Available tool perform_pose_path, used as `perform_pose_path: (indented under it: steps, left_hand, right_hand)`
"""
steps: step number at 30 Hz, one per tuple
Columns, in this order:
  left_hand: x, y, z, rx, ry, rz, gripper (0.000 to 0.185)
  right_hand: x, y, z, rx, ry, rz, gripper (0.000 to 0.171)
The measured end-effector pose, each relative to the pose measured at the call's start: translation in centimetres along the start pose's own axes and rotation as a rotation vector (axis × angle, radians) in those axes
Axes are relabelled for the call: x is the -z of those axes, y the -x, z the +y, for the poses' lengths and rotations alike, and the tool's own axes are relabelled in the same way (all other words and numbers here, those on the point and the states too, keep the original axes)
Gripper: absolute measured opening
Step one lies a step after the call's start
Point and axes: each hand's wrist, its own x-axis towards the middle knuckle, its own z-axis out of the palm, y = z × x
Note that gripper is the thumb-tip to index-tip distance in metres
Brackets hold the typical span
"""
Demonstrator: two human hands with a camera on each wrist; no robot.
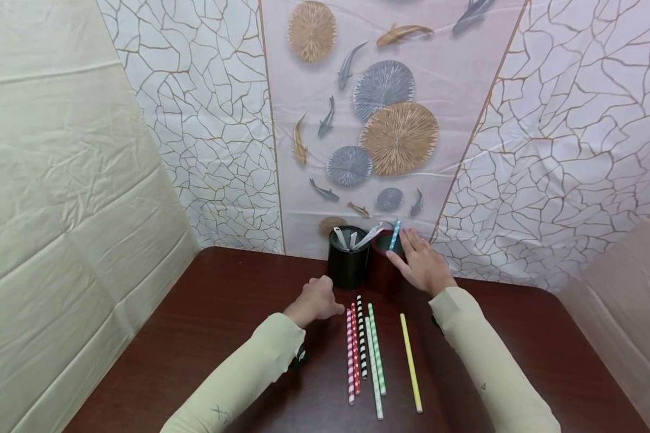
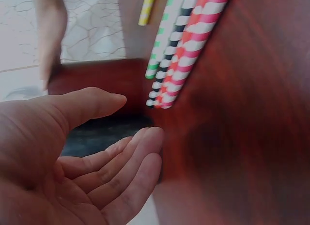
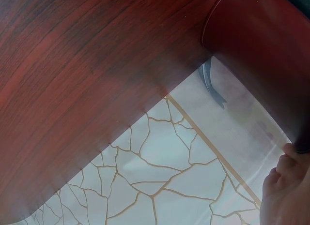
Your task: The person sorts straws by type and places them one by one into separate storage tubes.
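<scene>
My left hand [image 1: 316, 299] is just above the table, left of the near ends of a black cup and a row of paper straws [image 1: 350, 355]. In the left wrist view its thumb stands apart from loosely bent fingers [image 2: 138, 181], with nothing between them. My right hand [image 1: 424, 264] rests at the right rim of a dark red cup [image 1: 381, 273], fingers extended. A blue patterned straw [image 1: 395, 236] stands in that cup, close to the thumb. Several white-wrapped items [image 1: 353, 239] stick up from the black cup [image 1: 348, 267].
Pink-striped, red, black-striped and green straws lie side by side on the dark wood table [image 1: 238, 300]. A yellow straw [image 1: 410, 361] lies apart to their right. Behind the cups hangs a patterned cloth [image 1: 325, 120] with fish.
</scene>
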Motion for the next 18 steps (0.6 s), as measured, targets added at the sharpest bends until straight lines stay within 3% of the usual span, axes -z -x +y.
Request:
perform_pose_path:
  steps: [12,18]
  left_hand:
    - [-3.1,-0.3,-0.5,0.070,0.061,-0.024,0.032]
    - [-6.1,-3.2,-2.6,0.092,0.064,-0.036,0.032]
  right_hand:
    - [0.0,-0.1,-0.3,0.024,0.006,0.028,0.091]
    - [-0.1,0.1,-0.2,0.013,-0.008,0.038,0.090]
